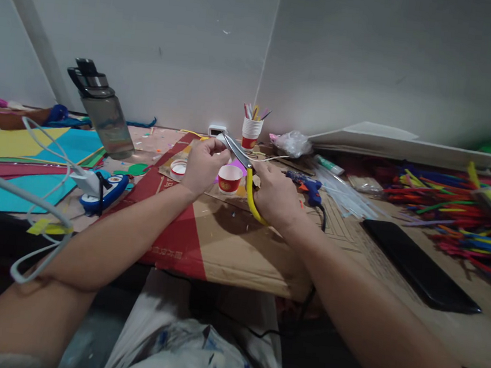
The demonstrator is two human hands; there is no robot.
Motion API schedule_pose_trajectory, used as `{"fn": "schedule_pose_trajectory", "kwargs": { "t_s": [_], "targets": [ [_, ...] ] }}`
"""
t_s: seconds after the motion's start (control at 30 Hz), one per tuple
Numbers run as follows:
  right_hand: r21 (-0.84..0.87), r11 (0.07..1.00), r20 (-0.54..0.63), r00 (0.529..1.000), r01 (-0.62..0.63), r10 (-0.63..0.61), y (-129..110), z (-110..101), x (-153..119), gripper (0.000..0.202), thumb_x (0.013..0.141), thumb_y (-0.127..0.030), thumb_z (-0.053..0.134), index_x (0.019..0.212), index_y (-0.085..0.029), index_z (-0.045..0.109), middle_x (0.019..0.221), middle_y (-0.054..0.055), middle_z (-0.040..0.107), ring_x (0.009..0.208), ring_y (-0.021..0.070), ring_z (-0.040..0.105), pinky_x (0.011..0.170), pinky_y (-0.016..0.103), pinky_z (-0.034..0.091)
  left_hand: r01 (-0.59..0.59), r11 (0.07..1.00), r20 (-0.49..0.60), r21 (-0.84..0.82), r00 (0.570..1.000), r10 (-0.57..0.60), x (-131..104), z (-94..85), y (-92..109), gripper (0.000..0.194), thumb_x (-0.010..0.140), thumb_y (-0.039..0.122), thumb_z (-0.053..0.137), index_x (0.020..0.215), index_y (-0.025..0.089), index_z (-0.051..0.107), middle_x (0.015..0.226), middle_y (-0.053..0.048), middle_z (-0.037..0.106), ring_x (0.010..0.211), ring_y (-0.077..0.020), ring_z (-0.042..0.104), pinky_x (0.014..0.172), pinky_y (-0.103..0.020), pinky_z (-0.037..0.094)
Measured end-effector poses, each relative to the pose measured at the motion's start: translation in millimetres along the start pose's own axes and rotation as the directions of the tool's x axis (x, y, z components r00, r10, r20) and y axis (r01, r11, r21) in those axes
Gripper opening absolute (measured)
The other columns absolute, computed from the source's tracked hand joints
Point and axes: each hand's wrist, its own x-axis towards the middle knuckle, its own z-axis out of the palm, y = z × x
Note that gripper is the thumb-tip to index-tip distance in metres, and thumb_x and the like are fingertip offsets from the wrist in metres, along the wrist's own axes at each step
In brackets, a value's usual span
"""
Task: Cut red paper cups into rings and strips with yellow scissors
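Observation:
My right hand [275, 192] grips a pair of scissors [251, 187] by the yellow handles, the metal blades pointing up and left toward my other hand. My left hand [206, 160] is closed in a pinch on a small white piece [221, 138] at the blade tips; what it is made of is hard to make out. Below and between the hands a red and white paper cup [229, 180] stands upright on the cardboard [231, 240]. Another low white and red cup piece [178, 169] lies just left of my left hand, partly behind it.
At the back stands a stack of paper cups [251, 131] holding pens. A blue glue gun [310, 187], a black phone [420, 264] and colourful pipe cleaners [444, 197] lie on the right. A water bottle [108, 119], power strip [103, 193] and coloured paper [31, 195] are left.

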Motion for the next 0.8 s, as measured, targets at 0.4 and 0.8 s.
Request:
{"fn": "schedule_pose_trajectory", "kwargs": {
  "t_s": [0.4, 0.8],
  "targets": [
    [-0.036, 0.999, 0.007, 1.0, -0.001, 0.001, -2, 3, -2, 0.041, 0.088, -0.024, 0.048, 0.127, -0.019, 0.06, 0.114, 0.015, 0.065, 0.085, 0.0263, 0.061, 0.065, 0.032, 0.039, 0.27, 0.847, 0.03, -0.457, 0.957, -0.289, 1, 7.7, 5, 0.012, 0.078, 0.03, 0.066, 0.076, 0.018, 0.064, 0.076, -0.002, 0.07, 0.071, -0.0124, 0.067, 0.075, -0.028, 0.057],
    [-0.06, 0.998, -0.036, 0.999, 0.009, -0.011, 1, 0, 0, 0.04, 0.088, -0.023, 0.049, 0.127, -0.019, 0.058, 0.116, 0.016, 0.058, 0.085, 0.0246, 0.059, 0.065, 0.032, 0.041, 0.272, 0.843, 0.046, -0.465, 0.958, -0.284, -9, 11.4, 18, 0.007, 0.078, 0.023, 0.067, 0.074, 0.017, 0.065, 0.077, -0.003, 0.072, 0.076, -0.0147, 0.07, 0.075, -0.03, 0.059]
  ]
}}
